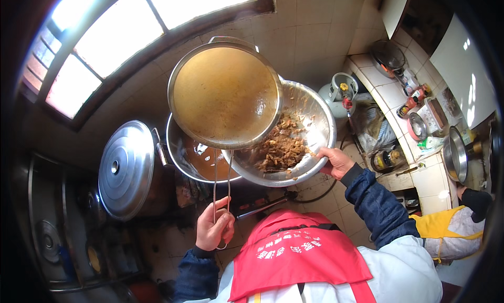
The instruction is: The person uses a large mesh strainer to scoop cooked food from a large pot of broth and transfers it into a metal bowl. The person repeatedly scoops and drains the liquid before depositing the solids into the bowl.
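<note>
My left hand (pixel 215 225) is closed around the wire handle of a large round fine-mesh strainer (pixel 226 94). The strainer is over a metal pot (pixel 170 134) of brown liquid and overlaps the left side of a metal basin. With my right hand (pixel 335 161) I grip the near right rim of that basin (pixel 315 169), which holds brown, chunky solids (pixel 284 147). The basin overlaps the pot's right side. Whether the basin rests on the pot's rim cannot be told.
A metal lid (pixel 128 169) stands tilted left of the pot. A gas cylinder (pixel 339 92) is beyond the basin. The tiled counter (pixel 433 181) at right carries bottles, bowls and a pan. Another person in a yellow-edged garment (pixel 449 228) is at far right. Windows line the upper left wall.
</note>
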A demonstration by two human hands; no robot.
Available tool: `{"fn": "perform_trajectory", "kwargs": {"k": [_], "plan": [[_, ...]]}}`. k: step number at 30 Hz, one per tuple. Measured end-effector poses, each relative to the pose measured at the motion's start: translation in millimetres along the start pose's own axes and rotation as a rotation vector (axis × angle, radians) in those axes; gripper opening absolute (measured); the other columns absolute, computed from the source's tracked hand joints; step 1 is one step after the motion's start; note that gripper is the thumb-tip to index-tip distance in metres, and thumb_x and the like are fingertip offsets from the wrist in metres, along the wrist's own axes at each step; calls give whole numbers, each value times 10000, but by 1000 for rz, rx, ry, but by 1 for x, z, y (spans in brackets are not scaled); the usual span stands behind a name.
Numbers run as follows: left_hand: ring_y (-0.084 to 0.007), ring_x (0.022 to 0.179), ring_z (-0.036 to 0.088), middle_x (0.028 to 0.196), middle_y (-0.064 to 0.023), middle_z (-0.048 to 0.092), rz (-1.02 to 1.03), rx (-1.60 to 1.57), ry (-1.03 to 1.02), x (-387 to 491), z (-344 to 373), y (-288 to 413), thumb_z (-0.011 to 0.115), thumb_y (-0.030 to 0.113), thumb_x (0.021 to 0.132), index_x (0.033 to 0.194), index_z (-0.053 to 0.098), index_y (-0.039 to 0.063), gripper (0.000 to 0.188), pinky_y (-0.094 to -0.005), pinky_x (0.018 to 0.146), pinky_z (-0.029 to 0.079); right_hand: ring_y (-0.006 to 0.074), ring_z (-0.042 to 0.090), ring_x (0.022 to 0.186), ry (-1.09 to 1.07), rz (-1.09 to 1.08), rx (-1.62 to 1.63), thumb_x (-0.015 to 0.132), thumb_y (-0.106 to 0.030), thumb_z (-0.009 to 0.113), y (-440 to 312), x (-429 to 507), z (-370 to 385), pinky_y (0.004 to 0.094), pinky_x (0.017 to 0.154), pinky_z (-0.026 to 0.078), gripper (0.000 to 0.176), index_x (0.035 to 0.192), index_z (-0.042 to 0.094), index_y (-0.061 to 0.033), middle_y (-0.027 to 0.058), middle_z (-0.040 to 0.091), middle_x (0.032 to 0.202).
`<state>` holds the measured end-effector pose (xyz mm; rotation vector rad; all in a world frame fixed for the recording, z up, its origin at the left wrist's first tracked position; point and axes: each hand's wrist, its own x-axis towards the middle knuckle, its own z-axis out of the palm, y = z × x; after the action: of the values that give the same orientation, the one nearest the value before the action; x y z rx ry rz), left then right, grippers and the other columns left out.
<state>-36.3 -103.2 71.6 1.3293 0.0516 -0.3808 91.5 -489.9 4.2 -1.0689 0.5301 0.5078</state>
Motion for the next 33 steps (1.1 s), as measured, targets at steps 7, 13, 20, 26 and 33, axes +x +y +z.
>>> {"fn": "perform_trajectory", "kwargs": {"k": [7,13,20,26,33], "plan": [[-139,522,578,743,-93,618,12,123,264,51,-38,21,575,14,925,1147,519,-26,233,-252,462,481,200,668,780,44,-26,-43,819,-89,617,13,-17,1,401,720,582,163,965,640,-18,68,669,881],[-109,457,539,623,-52,587,-85,494,486,82,-127,51,644,74,915,1044,546,21,170,-260,390,420,175,643,716,103,-77,89,829,-40,608,34,-34,-18,343,653,548,70,876,653,-13,51,648,801],[-331,791,713,836,-160,716,-113,2131,651,104,-169,78,585,194,940,1130,550,91,218,-436,681,559,161,614,723,228,-189,163,815,-12,620,63,-91,-65,313,682,490,65,770,657,17,54,632,754],[-319,799,730,822,-153,726,-227,2212,504,156,-175,40,473,148,970,1019,572,100,121,-434,687,578,142,579,716,351,-179,183,783,5,621,88,-97,-97,310,713,464,40,757,652,6,31,621,751],[-343,806,721,837,-185,721,-262,2041,481,187,-151,-8,543,99,897,1007,538,44,123,-441,707,567,147,595,687,385,-42,179,761,-25,641,110,-85,-122,312,555,477,41,801,637,-34,22,603,770]]}}
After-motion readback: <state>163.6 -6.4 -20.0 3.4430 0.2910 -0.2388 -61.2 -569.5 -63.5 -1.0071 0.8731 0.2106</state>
